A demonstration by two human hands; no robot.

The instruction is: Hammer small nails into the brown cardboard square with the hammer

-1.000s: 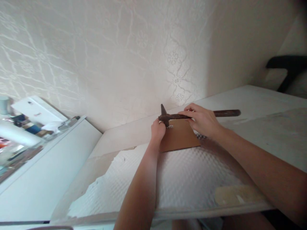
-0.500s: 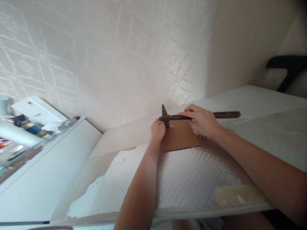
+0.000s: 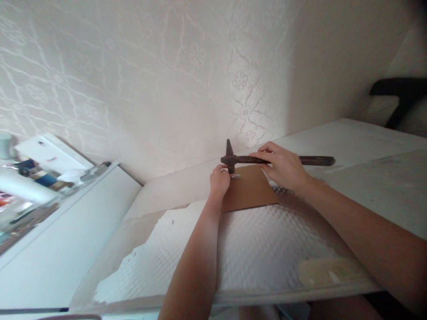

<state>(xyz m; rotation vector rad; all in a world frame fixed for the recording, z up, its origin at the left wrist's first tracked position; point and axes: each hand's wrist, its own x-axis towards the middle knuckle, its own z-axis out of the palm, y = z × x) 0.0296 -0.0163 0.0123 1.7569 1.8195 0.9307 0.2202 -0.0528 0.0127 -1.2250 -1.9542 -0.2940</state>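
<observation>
My right hand (image 3: 283,164) is closed around the dark wooden handle of a hammer (image 3: 245,160), about halfway along it. The hammer lies nearly level, its head to the left, one end pointing up and the other down. Beneath the head, a small light metal piece (image 3: 235,176) with dark spots rests on a brown board (image 3: 251,193). At the board's far left corner is my left hand (image 3: 220,180), its fingers drawn together beside the metal piece and the hammer head. What those fingers pinch is hidden.
Under the board spreads white quilted-looking covering (image 3: 260,253) with torn edges, on a worn tabletop (image 3: 333,138). A patterned wall (image 3: 167,89) stands behind. On the left, a white cabinet (image 3: 66,240) carries clutter; a black armrest (image 3: 396,89) shows at right.
The hammer head has risen slightly, uncovering more of the metal piece. My right hand moved up a little with it; my left hand stayed nearly in place.
</observation>
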